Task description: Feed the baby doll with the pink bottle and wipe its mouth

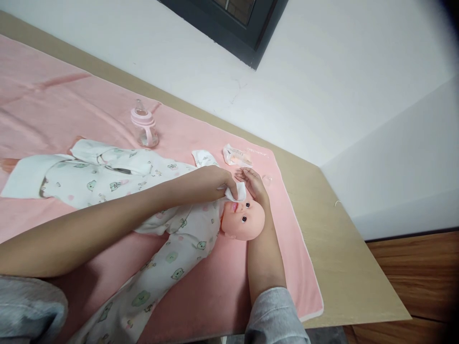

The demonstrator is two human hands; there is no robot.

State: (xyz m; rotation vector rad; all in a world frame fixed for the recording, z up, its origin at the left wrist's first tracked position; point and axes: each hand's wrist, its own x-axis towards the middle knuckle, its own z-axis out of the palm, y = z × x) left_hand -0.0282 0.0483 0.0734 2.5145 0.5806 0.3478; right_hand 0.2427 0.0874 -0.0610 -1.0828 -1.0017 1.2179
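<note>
A baby doll (251,222) in white pyjamas (172,255) with green and pink animal prints lies on its back, its bald head towards the right. Between the fingers of my left hand (217,184) is a folded white wipe (241,192), held against the doll's cheek near the mouth. My right forearm passes behind the doll's head. Beyond the head, my right hand (254,184) is palm up with its fingers stretched out and nothing in them.
A pink blanket (211,296) covers much of the wooden table (344,272). On it stands a pink-topped baby bottle (144,126). A crumpled clear packet (236,155) and a small clear item (267,179) lie near my right hand. A white wall rises behind.
</note>
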